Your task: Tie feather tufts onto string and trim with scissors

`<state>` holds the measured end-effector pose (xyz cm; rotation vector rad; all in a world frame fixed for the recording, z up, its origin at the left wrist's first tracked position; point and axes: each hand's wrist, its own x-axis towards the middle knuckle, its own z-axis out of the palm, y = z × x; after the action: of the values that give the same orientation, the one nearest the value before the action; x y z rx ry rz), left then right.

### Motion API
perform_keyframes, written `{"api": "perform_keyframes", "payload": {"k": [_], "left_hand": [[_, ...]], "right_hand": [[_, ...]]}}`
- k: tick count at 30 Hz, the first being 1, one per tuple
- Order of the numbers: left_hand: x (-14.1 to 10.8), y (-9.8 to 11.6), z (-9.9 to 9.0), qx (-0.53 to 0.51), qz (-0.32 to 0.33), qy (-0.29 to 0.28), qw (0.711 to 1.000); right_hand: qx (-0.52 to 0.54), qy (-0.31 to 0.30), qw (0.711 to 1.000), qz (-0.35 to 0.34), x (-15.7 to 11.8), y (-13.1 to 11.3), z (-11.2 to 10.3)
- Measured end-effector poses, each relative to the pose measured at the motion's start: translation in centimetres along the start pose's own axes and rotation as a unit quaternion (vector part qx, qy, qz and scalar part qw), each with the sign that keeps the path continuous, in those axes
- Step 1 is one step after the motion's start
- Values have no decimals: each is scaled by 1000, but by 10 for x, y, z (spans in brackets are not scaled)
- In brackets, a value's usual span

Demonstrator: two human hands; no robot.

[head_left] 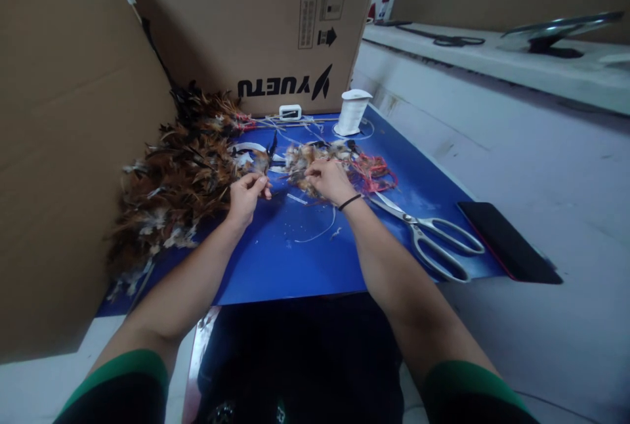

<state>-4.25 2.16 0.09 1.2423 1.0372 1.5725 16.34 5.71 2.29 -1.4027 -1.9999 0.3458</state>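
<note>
My left hand (249, 197) is closed in a pinch, with a small tuft of brown and black feathers (260, 163) at its fingertips. My right hand (331, 180), a dark band round its wrist, reaches over a pile of loose mottled feathers (298, 165). Its thumb and fingers are pressed together on feathers at the pile's near side. Red netting or string (377, 173) lies beside that pile. Large metal scissors (423, 230) rest on the blue table (285, 273), to the right of my right hand, with their blades partly open.
Bundles of brown feathers (182, 181) heap up at the left, against cardboard (59, 148). A printed carton (207, 10) stands behind. White ribbon spool (353, 112), small white device (290, 113) and thin sticks (310, 121) sit at the back. A black phone (506, 240) lies at the right edge.
</note>
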Motion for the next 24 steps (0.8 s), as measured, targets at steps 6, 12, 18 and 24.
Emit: {"api": "perform_keyframes", "payload": {"k": [6,12,18,24], "left_hand": [[0,1,1,-25,-20,3,999],[-1,-1,1,-18,-29,-15,999],[-3,0,0,-44,-76,-55,995],[-8,4,3,-81,-165,-89,979]], "right_hand": [[-132,-77,985,-77,-4,1,6],[-170,-43,981,-84,-5,0,15],[169,65,983,6,5,2,5],[410,13,908,84,0,-12,-2]]}}
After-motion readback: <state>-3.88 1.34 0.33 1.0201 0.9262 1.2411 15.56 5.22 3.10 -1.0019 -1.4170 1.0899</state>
